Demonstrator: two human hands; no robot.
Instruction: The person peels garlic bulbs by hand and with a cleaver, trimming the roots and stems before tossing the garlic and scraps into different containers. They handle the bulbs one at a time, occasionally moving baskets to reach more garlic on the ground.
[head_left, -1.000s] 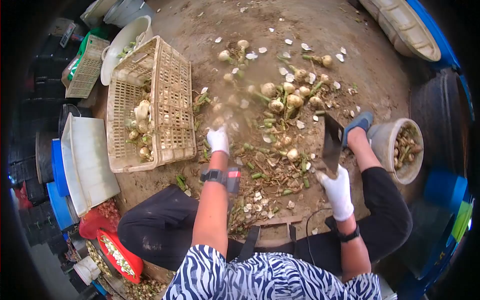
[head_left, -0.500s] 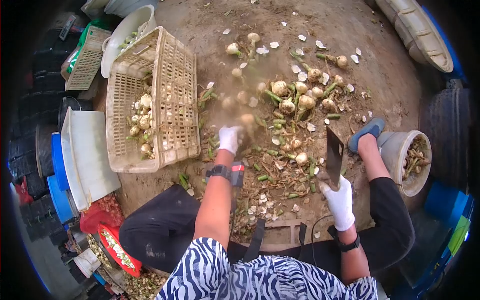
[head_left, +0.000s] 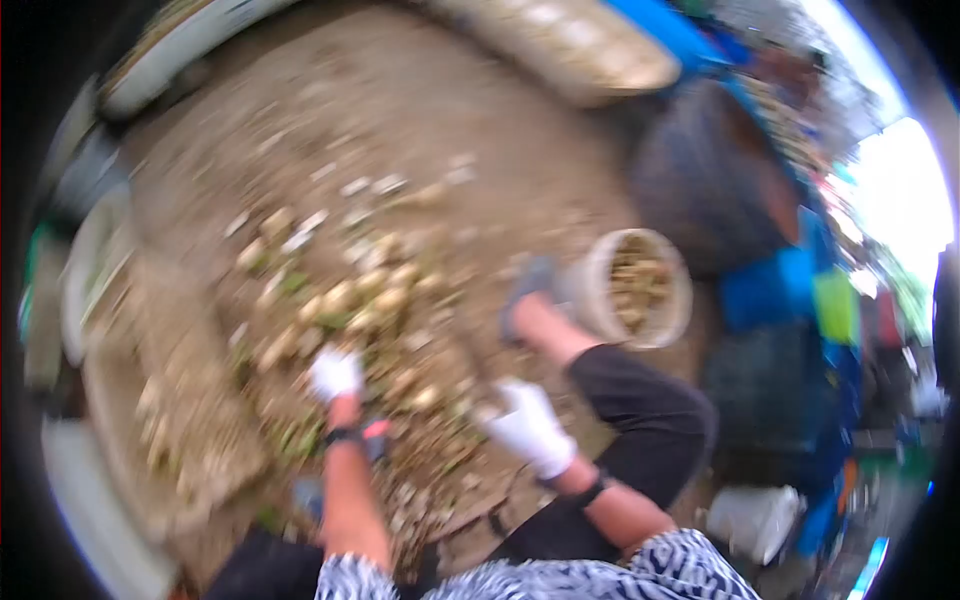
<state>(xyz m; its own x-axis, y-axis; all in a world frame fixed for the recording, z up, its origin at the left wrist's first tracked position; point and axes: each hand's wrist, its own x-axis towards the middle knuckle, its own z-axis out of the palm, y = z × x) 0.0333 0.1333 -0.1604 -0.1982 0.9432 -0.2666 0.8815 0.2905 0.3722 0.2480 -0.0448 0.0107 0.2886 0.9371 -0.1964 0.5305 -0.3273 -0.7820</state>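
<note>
The frame is smeared by motion. My right hand (head_left: 533, 427), in a white glove, is closed around the handle of a cleaver (head_left: 472, 358); its blade is a faint dark blur pointing up and away. My left hand (head_left: 336, 374), gloved too, is low over the ground at the near edge of a heap of pale round bulbs (head_left: 365, 297) with green stems. Blur hides its fingers and whether anything is in them. Cut stems and husks (head_left: 420, 455) litter the ground between my hands.
A plastic crate (head_left: 205, 400) with bulbs stands left of my left hand. On the right, a white bucket (head_left: 597, 290) holds brownish pieces, close to my foot (head_left: 530, 295). Beyond it are a large dark tub (head_left: 700, 175) and a blue container (head_left: 765, 290).
My view has swung to the right, so the crate and heap sit further left. The reddish-tan bulb near my left hand is no longer distinguishable. My right hand still grips the cleaver.
</note>
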